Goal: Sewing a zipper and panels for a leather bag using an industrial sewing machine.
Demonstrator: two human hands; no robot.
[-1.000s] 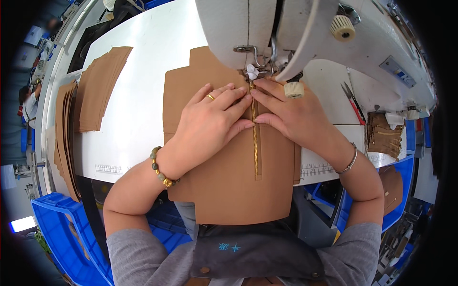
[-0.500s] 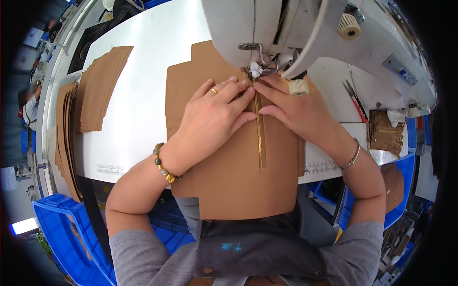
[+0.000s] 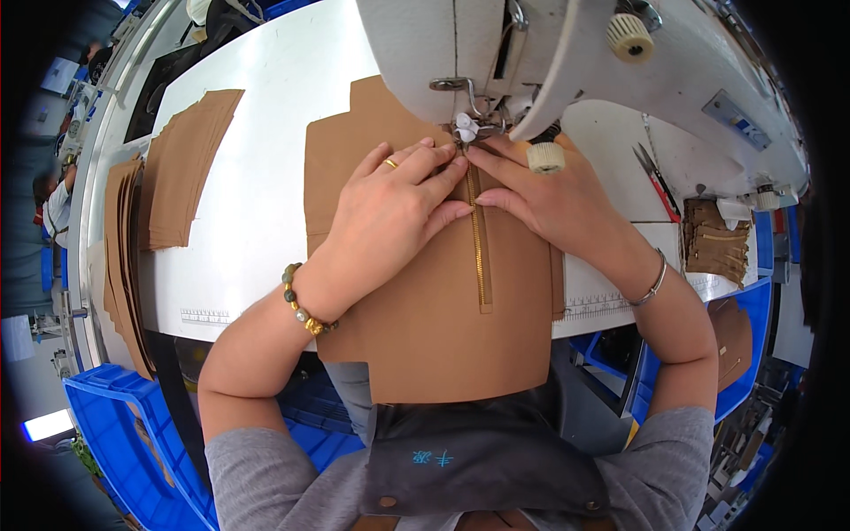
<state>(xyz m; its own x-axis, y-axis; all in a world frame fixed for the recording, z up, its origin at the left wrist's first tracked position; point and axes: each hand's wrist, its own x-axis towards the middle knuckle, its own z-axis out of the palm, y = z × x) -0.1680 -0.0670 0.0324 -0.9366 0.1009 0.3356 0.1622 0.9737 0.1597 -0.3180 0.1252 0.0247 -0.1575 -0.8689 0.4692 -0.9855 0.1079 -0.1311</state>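
Note:
A brown fabric panel (image 3: 443,354) with notched corners lies under the sewing machine head (image 3: 421,53) and hangs over the table's front edge. A gold-toothed zipper (image 3: 480,257) runs down its middle, its upper end beneath the machine's foot area (image 3: 466,129). My left hand (image 3: 385,212) rests flat on the panel left of the zipper, fingers stretched toward the foot. To the right, my right hand (image 3: 562,203) lies with fingers extended, their tips close to the foot and partly hidden behind a cream knob (image 3: 545,157). Both thumbs reach in toward the zipper.
Brown panels lie in two stacks, one flat (image 3: 190,168) and one hanging over the left edge (image 3: 124,248). Red-handled scissors or snips (image 3: 660,186) and a pile of small brown zippered pieces (image 3: 715,239) are at right. Blue crates stand left (image 3: 115,389) and right (image 3: 748,354).
The panel and its zipper have slid slightly away from me, toward the machine's foot. My hands keep nearly the same pose on it. The whole view has shifted a little.

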